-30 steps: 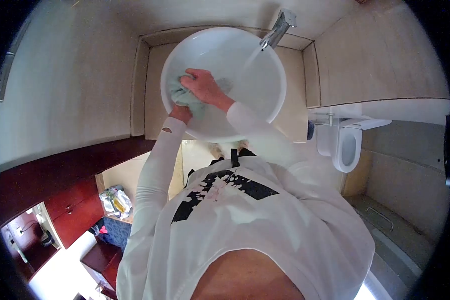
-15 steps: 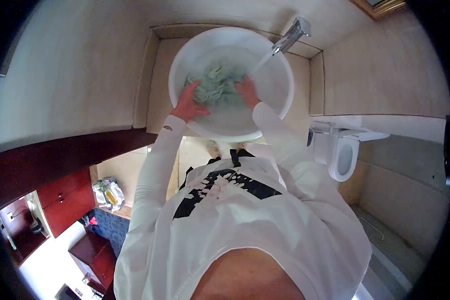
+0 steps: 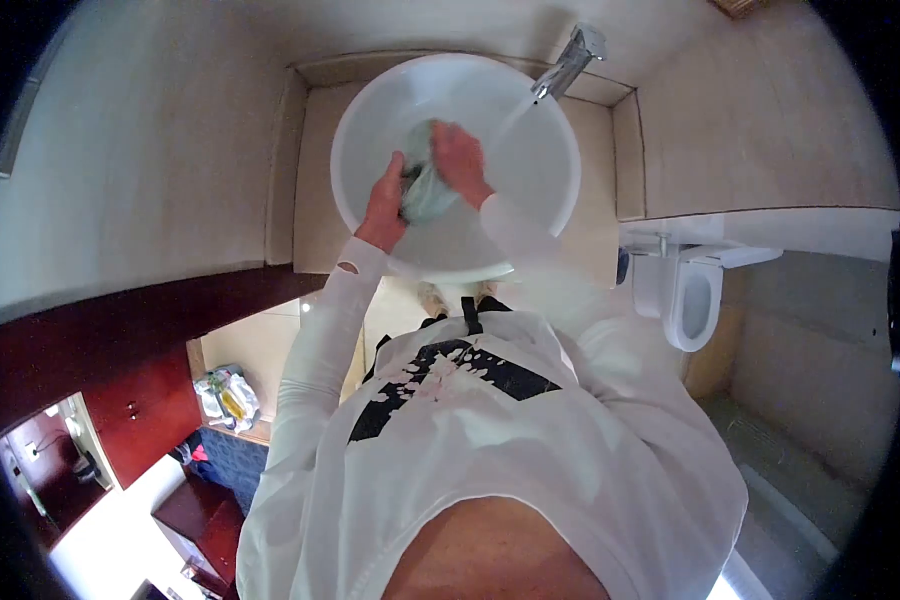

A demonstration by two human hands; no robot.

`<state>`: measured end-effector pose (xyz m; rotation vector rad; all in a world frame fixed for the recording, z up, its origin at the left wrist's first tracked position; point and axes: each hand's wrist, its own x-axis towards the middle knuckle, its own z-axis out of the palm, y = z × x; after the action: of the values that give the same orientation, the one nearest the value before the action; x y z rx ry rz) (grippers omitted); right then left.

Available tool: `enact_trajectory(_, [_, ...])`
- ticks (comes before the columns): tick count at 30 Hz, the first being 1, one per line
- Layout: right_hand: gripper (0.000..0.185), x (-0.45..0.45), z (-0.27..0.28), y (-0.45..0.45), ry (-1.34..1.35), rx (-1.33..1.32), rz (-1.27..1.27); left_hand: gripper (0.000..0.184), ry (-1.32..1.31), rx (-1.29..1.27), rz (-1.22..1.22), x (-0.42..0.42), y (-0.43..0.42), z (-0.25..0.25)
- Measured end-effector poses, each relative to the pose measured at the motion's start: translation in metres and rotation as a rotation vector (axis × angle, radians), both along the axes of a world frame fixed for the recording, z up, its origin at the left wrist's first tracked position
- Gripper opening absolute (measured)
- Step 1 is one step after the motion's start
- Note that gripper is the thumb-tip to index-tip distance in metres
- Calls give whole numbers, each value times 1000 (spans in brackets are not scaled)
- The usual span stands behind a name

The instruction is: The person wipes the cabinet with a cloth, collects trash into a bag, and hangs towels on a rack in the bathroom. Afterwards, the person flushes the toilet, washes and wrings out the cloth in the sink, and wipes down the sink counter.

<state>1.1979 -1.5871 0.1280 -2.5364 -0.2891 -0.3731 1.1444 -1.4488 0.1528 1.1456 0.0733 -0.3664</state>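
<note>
A pale green wet cloth [image 3: 430,194] is bunched up between my two hands over the round white basin [image 3: 356,115]. My left hand [image 3: 384,205] is wrapped on its left side, thumb raised. My right hand [image 3: 459,158], slightly blurred, is closed on the cloth's upper right part. Water runs from the chrome faucet [image 3: 568,66] at the basin's upper right and falls into the basin to the right of my right hand.
A beige counter [image 3: 315,200] surrounds the basin, with tiled walls beyond it. A white toilet [image 3: 692,305] stands at the right. Dark red cabinets [image 3: 135,420] and a white bag [image 3: 228,398] with things in it are at the lower left.
Half a second ago the cloth lay spread in the water with both hands open beside it. Now it is gathered up, and both hands have closed on it nearer the basin's middle.
</note>
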Motion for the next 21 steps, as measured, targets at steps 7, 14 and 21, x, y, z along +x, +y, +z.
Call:
enact_trajectory(7, [55, 3, -12, -65, 850, 1648, -93, 72, 315, 299, 17, -22, 8, 23])
enact_trajectory(14, [69, -15, 30, -71, 919, 1099, 75, 75, -105, 819, -228, -9, -25, 28])
enact_trajectory(21, [41, -33, 56, -70, 862, 702, 223, 39, -183, 934, -237, -17, -53, 19])
